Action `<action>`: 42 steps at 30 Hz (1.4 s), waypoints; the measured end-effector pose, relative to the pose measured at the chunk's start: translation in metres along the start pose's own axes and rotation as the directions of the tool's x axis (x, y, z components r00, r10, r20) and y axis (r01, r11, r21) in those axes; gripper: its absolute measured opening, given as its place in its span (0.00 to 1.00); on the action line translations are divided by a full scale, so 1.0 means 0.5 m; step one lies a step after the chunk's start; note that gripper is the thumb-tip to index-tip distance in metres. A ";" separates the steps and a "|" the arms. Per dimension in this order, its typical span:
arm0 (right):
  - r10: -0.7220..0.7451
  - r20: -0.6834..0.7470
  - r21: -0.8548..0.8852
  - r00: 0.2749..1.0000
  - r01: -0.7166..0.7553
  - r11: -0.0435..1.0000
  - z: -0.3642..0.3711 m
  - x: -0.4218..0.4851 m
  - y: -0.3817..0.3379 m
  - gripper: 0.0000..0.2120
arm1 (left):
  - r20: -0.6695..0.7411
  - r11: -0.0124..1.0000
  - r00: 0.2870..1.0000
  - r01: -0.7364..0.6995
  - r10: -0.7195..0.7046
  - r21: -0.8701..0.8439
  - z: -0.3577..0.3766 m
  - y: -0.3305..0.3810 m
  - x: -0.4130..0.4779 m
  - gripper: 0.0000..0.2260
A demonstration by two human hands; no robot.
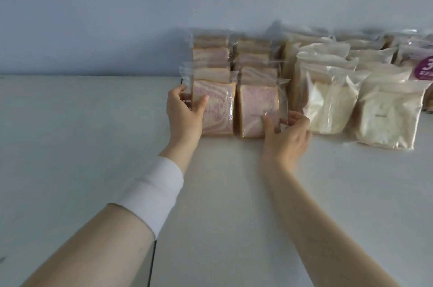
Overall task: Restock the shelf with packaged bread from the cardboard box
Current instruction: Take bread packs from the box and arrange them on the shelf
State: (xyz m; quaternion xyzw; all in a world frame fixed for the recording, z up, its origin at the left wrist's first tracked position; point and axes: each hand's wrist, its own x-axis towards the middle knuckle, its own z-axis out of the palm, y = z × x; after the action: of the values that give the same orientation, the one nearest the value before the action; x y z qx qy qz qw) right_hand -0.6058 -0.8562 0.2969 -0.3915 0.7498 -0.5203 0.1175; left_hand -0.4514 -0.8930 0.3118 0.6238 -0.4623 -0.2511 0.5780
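Two rows of clear-wrapped pink marbled bread stand upright on the white shelf top [234, 181]. My left hand [185, 113] grips the left edge of the front left pack [220, 111], thumb across its face. My right hand [285, 132] holds the lower right corner of the front right pack [255, 106], thumb on the wrapper. More pink packs [210, 57] line up behind both, toward the wall. The cardboard box is out of sight.
To the right stand several packs of pale white bread [328, 104] in rows, one with a purple label [424, 66] at the far right. A light blue wall [140, 17] closes the back. A dark seam [152, 261] splits the shelf surface at the left.
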 end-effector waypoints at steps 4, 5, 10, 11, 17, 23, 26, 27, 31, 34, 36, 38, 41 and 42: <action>-0.018 0.155 -0.264 0.988 0.059 0.963 -0.025 -0.006 -0.012 0.22 | 0.069 0.999 0.997 0.046 -0.045 -0.008 -0.014 0.013 -0.008 0.25; -0.025 0.201 -0.303 0.979 0.086 0.949 -0.039 -0.010 -0.014 0.25 | 0.065 0.996 0.997 0.022 -0.028 0.085 -0.019 0.019 -0.014 0.27; -0.167 0.272 -0.400 0.948 0.269 0.876 -0.160 -0.059 -0.008 0.30 | 0.198 0.782 0.922 -0.386 0.332 0.489 -0.040 0.078 -0.100 0.29; -0.193 0.294 -0.448 0.936 0.313 0.837 -0.196 -0.063 0.001 0.29 | 0.317 0.669 0.833 -0.553 0.454 0.496 -0.028 0.096 -0.125 0.26; -0.143 0.379 -0.707 0.914 0.386 0.593 -0.477 -0.030 0.114 0.28 | 0.914 0.151 0.323 -0.944 0.245 0.293 0.142 0.242 -0.363 0.26; -0.036 0.175 -0.883 0.984 0.173 0.437 -0.878 -0.013 0.354 0.22 | 0.969 0.128 0.028 -0.992 0.247 -0.004 0.395 0.364 -0.802 0.20; 0.164 0.073 -0.922 0.984 0.004 0.388 -1.067 -0.059 0.510 0.23 | 0.963 0.075 -0.140 -0.984 0.230 -0.161 0.500 0.361 -1.049 0.17; 0.229 0.045 -0.930 0.972 -0.043 0.365 -1.123 -0.074 0.562 0.24 | 0.960 0.065 -0.181 -0.978 0.214 -0.198 0.528 0.352 -1.119 0.17; 0.448 -0.061 -0.935 0.892 -0.208 0.288 -1.279 -0.121 0.747 0.23 | 0.946 0.031 -0.316 -0.947 0.069 -0.319 0.626 0.305 -1.325 0.15; 0.560 -0.097 -0.919 0.823 -0.290 0.267 -1.334 -0.116 0.866 0.19 | 0.927 0.040 -0.375 -0.927 -0.020 -0.374 0.723 0.256 -1.427 0.15; 0.626 -0.097 -0.908 0.773 -0.326 0.262 -1.352 -0.097 0.941 0.18 | 0.912 0.059 -0.405 -0.914 -0.069 -0.402 0.794 0.223 -1.478 0.16; 0.674 -0.080 -0.904 0.734 -0.338 0.261 -1.361 -0.071 1.023 0.19 | 0.897 0.077 -0.426 -0.905 -0.121 -0.419 0.876 0.185 -1.524 0.17; 0.766 -0.040 -0.899 0.642 -0.357 0.252 -1.357 -0.029 1.139 0.21 | 0.869 0.136 -0.443 -0.896 -0.219 -0.423 1.001 0.112 -1.585 0.18; 0.793 -0.023 -0.890 0.609 -0.373 0.260 -1.351 -0.018 1.183 0.22 | 0.859 0.148 -0.446 -0.895 -0.250 -0.421 1.039 0.083 -1.604 0.19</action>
State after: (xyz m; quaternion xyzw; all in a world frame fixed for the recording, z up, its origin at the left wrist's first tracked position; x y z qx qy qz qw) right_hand -1.2691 -0.2949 0.0702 -0.1826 0.9411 0.0899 0.2700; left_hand -1.2618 -0.4477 0.0669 0.0369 -0.9630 -0.0259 -0.2658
